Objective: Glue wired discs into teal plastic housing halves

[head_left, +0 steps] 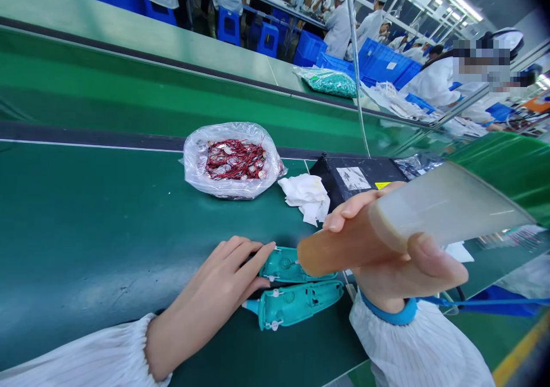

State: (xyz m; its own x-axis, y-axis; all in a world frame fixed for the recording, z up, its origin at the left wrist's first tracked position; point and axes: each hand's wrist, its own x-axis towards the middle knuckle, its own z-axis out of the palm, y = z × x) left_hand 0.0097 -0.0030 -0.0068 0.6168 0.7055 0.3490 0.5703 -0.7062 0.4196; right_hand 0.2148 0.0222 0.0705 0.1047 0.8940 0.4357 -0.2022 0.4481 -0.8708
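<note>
Fingers [253, 252] of the left hand [219, 281] lie close together and nearly straight, their tips resting on the upper of two teal plastic housing shells [292, 267] without wrapping around it. The lower shell [296, 305] lies just beside it, nearer the near edge of the green conveyor belt [86, 232]. Both shells have their long axes running roughly side to side across the belt, slightly tilted, and the left hand is the one touching them. The right hand [399, 267] comes in from the right, its thumb and fingers pinched on one flat translucent strip [447, 204]. The strip's amber end [313, 255] reaches over the right part of the upper shell, though whether it touches cannot be told. Toward the far edge of the belt lie one clear plastic bag [191, 169] holding many red-wired metal discs, too many to count, one crumpled white wipe [305, 198], and one black box [352, 175] bearing a white label and a yellow one. Beyond the belt, one bag of green parts [326, 82] sits on a far bench, with several co-workers [433, 81] in white and blue bins [387, 60] past it
</note>
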